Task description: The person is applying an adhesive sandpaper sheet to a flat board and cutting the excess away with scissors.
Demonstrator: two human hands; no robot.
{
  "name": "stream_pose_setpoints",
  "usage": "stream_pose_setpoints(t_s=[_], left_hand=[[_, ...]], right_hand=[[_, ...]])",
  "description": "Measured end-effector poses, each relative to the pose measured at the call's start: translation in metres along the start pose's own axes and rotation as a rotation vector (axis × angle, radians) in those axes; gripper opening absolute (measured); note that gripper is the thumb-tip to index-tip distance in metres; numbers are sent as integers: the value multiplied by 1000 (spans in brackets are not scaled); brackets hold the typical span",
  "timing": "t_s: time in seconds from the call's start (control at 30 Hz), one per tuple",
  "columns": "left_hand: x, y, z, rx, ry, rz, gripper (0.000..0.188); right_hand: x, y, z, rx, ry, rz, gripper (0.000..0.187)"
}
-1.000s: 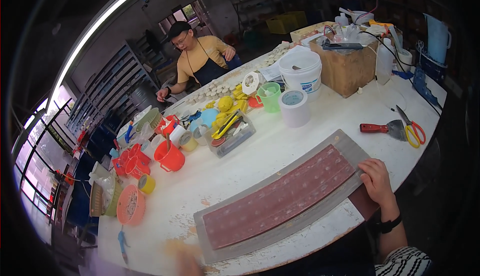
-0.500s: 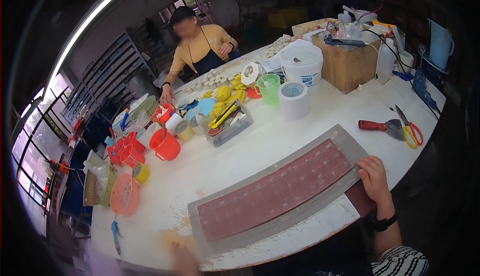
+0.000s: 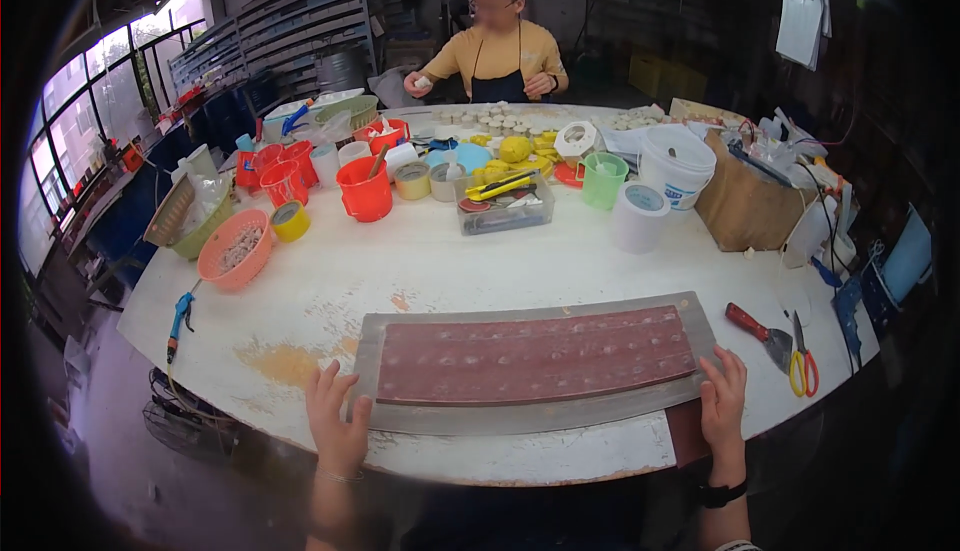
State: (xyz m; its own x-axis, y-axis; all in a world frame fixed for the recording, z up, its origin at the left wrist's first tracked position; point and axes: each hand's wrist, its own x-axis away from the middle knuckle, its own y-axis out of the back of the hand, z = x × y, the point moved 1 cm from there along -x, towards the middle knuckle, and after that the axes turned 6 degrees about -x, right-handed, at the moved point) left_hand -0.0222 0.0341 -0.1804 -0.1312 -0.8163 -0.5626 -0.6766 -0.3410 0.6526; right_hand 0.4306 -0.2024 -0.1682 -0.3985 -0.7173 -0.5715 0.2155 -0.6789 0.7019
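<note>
A long dark-red sheet with pale scuff marks point(image 3: 540, 351) lies on a grey rectangular board point(image 3: 530, 420) near the table's front edge. My left hand point(image 3: 338, 419) is at the board's left end, its fingers spread and holding nothing. At the right end, my right hand point(image 3: 724, 396) has its fingers apart along the board's edge; whether it presses there I cannot tell. Beneath the board's lower right corner, a second dark-red piece point(image 3: 687, 435) sticks out over the table edge.
Right of the board lie a red-handled scraper point(image 3: 762, 335) and scissors point(image 3: 802, 366). Farther back are a tape roll point(image 3: 641, 219), a clear tool box point(image 3: 505, 213), a red cup point(image 3: 365, 193) and a pink basket point(image 3: 236, 251). Across the table, a person point(image 3: 500, 51) handles small pale pieces.
My view has levelled and turned. The left hand, blurred before, is now beside the board's left end. My right hand stays at the right end. The person opposite has lifted a hand with a pale piece.
</note>
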Motion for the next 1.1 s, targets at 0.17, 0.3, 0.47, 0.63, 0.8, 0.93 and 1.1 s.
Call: stream_pose_setpoints(t_s=[0.17,0.3,0.47,0.63,0.8,0.93,1.1], left_hand=[[1,-13,-31,-98,-182,13,35],[2,-20,-46,-61,-123,118,36],[-3,-17,-51,-217,-271,90,49],[2,-26,-36,-48,-81,96,58],[9,-32,-30,27,-70,89,61],[11,-31,-31,138,-25,48,61],[12,-32,-28,88,-35,30,61]], right_hand=[[-4,-6,8,-68,66,41,27],[0,-3,7,-70,110,33,28],[-7,-6,11,-91,86,58,28],[-5,-15,4,-170,48,26,31],[2,-28,-21,-424,-154,-115,33],[6,-32,-29,-434,-221,-207,34],[6,-31,-26,-357,-182,-218,34]])
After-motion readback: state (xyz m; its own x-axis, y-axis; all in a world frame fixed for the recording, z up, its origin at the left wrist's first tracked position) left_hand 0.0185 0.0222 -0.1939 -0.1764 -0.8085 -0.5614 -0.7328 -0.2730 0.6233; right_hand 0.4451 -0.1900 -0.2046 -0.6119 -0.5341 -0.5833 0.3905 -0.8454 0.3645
